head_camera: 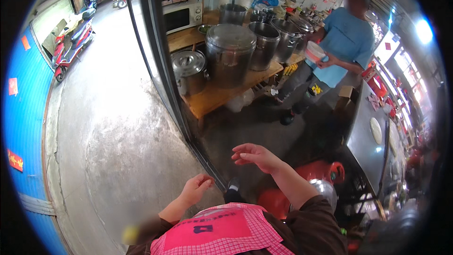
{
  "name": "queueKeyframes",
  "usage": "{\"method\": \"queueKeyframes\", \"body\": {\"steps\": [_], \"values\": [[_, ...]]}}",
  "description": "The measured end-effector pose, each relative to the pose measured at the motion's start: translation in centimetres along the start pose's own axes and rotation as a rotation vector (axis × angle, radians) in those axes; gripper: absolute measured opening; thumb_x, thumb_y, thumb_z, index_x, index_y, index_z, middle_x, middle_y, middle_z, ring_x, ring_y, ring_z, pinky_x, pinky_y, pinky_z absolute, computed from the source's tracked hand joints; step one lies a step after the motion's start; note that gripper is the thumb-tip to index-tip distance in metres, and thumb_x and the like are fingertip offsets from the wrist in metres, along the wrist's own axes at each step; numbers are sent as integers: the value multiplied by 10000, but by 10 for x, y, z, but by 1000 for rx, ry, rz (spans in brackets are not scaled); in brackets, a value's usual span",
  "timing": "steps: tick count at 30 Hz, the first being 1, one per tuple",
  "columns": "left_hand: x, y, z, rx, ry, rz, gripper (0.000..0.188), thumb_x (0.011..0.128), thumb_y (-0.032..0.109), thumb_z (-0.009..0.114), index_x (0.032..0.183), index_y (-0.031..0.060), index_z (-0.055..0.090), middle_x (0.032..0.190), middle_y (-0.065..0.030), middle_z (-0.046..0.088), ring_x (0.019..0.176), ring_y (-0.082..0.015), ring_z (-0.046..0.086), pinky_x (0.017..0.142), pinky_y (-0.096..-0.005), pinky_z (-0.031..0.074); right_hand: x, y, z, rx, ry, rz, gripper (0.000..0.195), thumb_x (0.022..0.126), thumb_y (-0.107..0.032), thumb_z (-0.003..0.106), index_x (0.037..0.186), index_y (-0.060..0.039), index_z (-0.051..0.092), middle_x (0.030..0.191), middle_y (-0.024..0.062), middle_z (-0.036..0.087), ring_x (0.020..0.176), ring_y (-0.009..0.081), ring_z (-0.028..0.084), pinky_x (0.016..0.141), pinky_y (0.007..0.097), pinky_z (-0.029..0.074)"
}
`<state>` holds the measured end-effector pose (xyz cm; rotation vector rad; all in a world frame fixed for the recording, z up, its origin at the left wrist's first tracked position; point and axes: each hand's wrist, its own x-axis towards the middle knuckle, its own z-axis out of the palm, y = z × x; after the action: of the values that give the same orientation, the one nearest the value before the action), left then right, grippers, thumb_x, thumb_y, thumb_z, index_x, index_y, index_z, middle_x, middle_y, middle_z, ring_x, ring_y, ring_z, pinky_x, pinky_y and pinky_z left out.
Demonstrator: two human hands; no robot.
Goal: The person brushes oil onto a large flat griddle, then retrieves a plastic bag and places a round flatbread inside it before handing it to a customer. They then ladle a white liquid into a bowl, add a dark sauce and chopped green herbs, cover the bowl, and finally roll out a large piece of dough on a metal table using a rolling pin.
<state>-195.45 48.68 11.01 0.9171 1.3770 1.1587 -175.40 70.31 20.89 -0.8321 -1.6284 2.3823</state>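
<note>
My left hand [196, 188] is raised over the pale concrete floor, its fingers loosely curled, with nothing in it. Higher and to the right, my right hand [252, 156] hovers above the dark floor by the doorway, fingers apart and bent, also holding nothing. The door sill [203, 159] runs between the two hands. Below them is a pink checked apron [212, 228] bearing writing, worn over dark brown sleeves. Beyond my hands, a wooden bench [212, 99] carries a large lidded steel pot [230, 49], a smaller lidded pot [189, 64] and several other steel pots.
Another person [348, 39] in a blue shirt holds a white and pink tub [314, 52] behind the bench. A microwave [182, 17] sits at the back. Red gas cylinders [315, 170] lie near my right forearm, beside a metal worktable [364, 141]. A red scooter [70, 49] stands outside.
</note>
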Motion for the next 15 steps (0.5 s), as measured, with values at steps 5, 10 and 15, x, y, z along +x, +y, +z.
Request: {"method": "queueKeyframes", "body": {"steps": [5, 10, 15], "values": [[134, 28, 7, 63, 79, -108, 213, 990, 158, 520, 1106, -1, 601, 953, -60, 665, 855, -126, 627, 750, -264, 502, 60, -53, -129, 81, 137, -17, 343, 967, -133, 557, 1285, -9, 522, 1141, 117, 642, 995, 202, 641, 902, 327, 508], [276, 87, -14, -159, 156, -95, 190, 988, 134, 519, 1141, 30, 564, 971, -57, 647, 840, -142, 625, 741, -284, 520, 120, -105, -223, 112, 256, -51, 328, 969, -140, 553, 1277, -28, 532, 1139, 98, 646, 975, 195, 644, 889, 329, 510], [435, 111, -63, -357, 357, -107, 263, 968, 154, 562, 1206, 47, 524, 1044, -64, 618, 860, -147, 605, 738, -295, 522, 206, -151, -303, 72, 438, -55, 328, 994, -141, 500, 1313, -65, 507, 1190, 80, 618, 966, 169, 633, 859, 323, 511]]}}
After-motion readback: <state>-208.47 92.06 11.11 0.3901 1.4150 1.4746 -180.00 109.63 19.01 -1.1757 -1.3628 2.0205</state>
